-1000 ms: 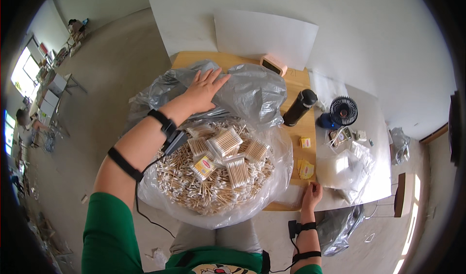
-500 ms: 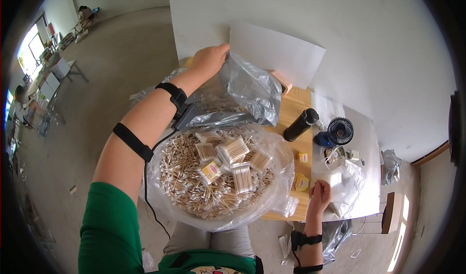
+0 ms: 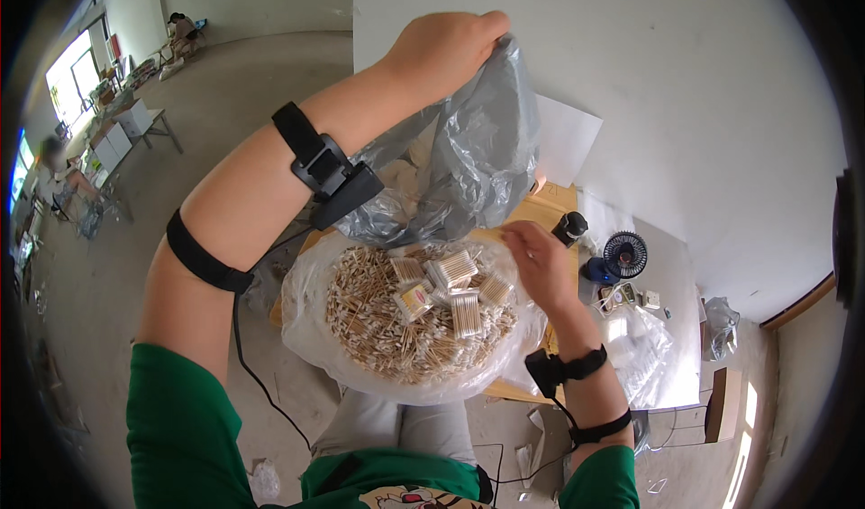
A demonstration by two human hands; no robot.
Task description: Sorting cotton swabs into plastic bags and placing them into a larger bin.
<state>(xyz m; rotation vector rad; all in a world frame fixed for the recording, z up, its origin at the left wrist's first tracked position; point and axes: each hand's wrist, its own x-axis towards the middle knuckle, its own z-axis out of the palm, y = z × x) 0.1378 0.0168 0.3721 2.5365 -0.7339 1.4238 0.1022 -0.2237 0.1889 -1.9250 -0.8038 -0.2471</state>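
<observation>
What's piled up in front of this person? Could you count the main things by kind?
Clear plastic bags of loose cotton swabs: 1
Small packed bundles of swabs on the heap: about 5
Grey plastic bags, held up by the left hand: 1
Small blue fans: 1
Black bottles: 1
Total: about 9

A wooden table (image 3: 541,213) stands under the work, with a white sheet (image 3: 566,138) lying at its far end. On it, to the right, a black bottle (image 3: 569,228) stands upright, and just beside that a small dark blue fan (image 3: 622,257). Near the fan lie some small boxes (image 3: 626,297) and a heap of clear packets (image 3: 644,356). Far off on the left, by the window (image 3: 68,81), are desks (image 3: 126,122).
</observation>
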